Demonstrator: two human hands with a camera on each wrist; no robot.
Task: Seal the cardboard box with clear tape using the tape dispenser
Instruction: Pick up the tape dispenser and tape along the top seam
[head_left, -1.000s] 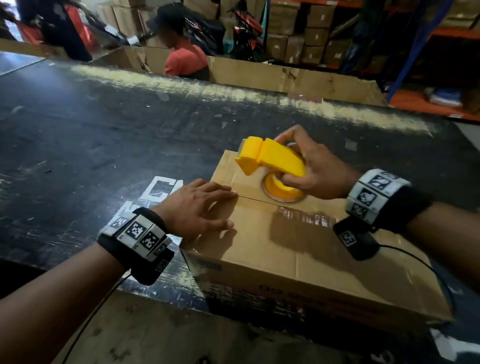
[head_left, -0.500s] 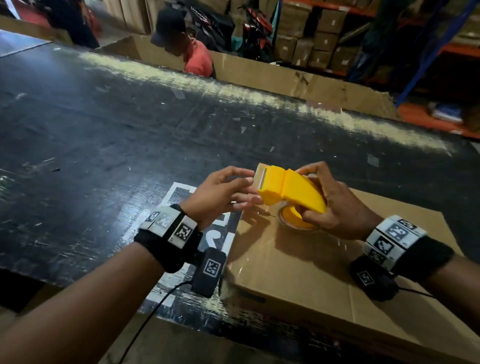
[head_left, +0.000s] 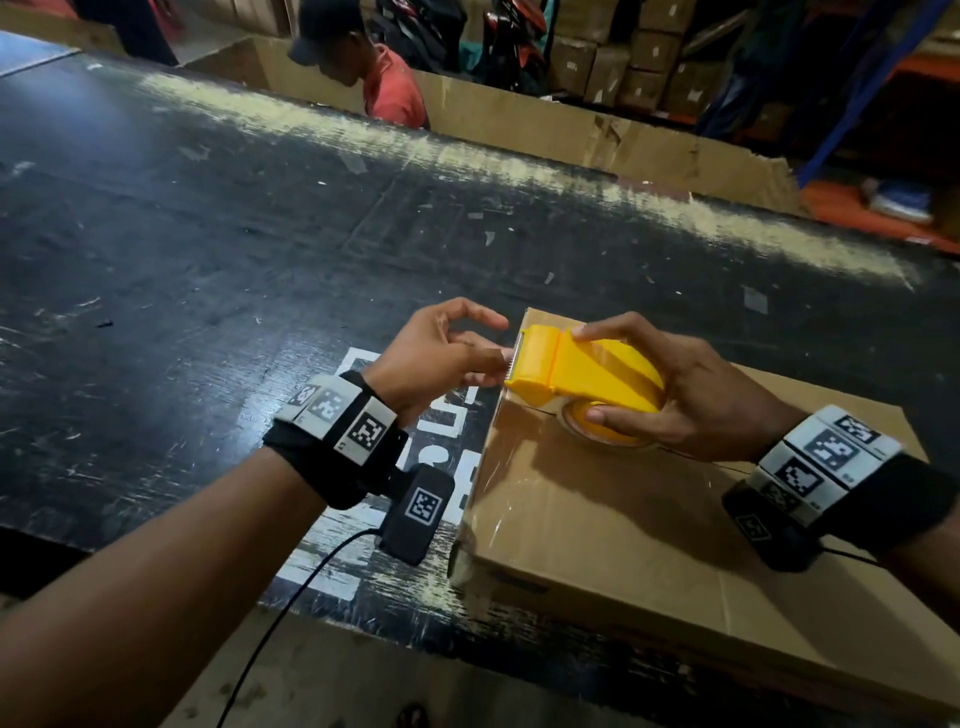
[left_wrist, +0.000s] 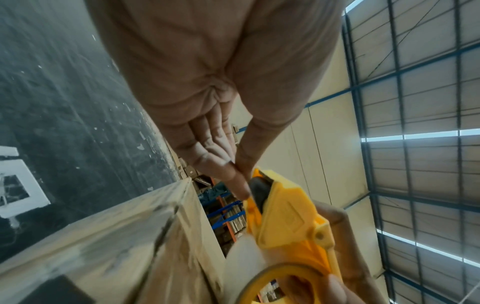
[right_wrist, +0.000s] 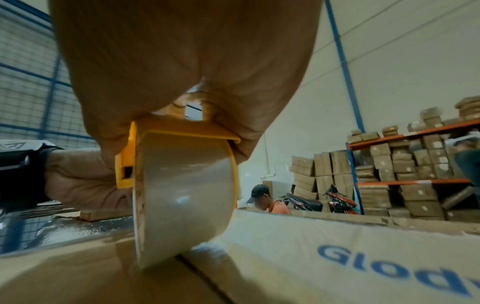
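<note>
Cardboard box (head_left: 649, 525) lies flat on a scuffed black table (head_left: 208, 249), filling the lower right of the head view, with blue lettering on its side in the right wrist view. A right hand (head_left: 696, 395) wraps around a yellow tape dispenser (head_left: 582, 371) at centre frame, forefinger along the top and thumb under the side, with the roll of clear tape (right_wrist: 182, 195) resting on the box's top by the seam (head_left: 691, 457) between the flaps. The left hand (head_left: 441, 353), just left of the dispenser, has thumb and forefinger pinched together at its toothed front edge; whether they hold the tape end cannot be told. White printed markings (head_left: 441, 415) show on the table beside the box. Across the table, at upper centre, a person in a cap and red shirt (head_left: 363, 67) sits behind a low cardboard wall (head_left: 571, 135). Stacked boxes on shelves (right_wrist: 389, 174) fill the background.
</note>
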